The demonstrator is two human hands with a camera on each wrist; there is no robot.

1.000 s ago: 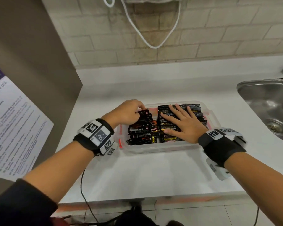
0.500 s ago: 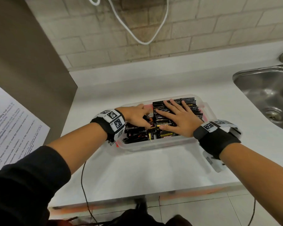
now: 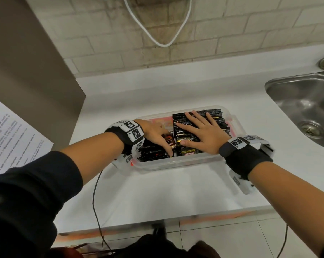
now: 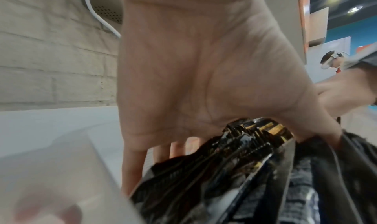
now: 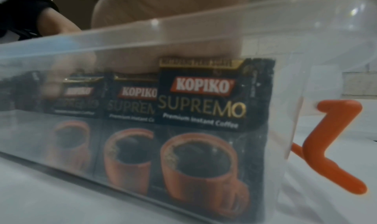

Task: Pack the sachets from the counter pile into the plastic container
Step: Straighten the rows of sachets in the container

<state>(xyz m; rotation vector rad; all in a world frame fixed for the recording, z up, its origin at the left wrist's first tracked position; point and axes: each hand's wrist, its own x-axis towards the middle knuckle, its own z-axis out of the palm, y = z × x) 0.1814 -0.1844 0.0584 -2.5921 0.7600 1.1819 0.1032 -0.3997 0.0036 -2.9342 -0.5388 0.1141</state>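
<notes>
Head view: clear rectangular plastic container [image 3: 178, 165] on white counter [image 3: 157, 190], filled with black foil coffee sachets [image 3: 216, 118] standing on edge. Right hand [image 3: 200, 132] spread flat, fingers straight, pressing on the row beneath its palm. Left hand [image 3: 155, 132] just beside it, fingers extended down into the looser, tilted sachets under its fingertips; no sachet pile visible on the counter. Steel sink [image 3: 306, 101] well apart, beyond the right wrist.

Left wrist view: left hand [image 4: 204, 69] palm towards camera, fingers [image 4: 177, 148] reaching past crumpled sachet tops [image 4: 240, 147] below the palm; whether anything is pinched cannot be told.

Right wrist view: through the container wall [image 5: 122, 39], sachets [image 5: 204, 106] upright below the heel of the right hand [image 5: 173, 34], orange latch [image 5: 334, 140] hanging outside the wall.

Risks, judged: loose sachets under the left fingers likely to fold or jam if pushed down askew; upright row likely to spring up or topple if the flat right hand is lifted early; container may slide on the smooth counter under sideways pressure
</notes>
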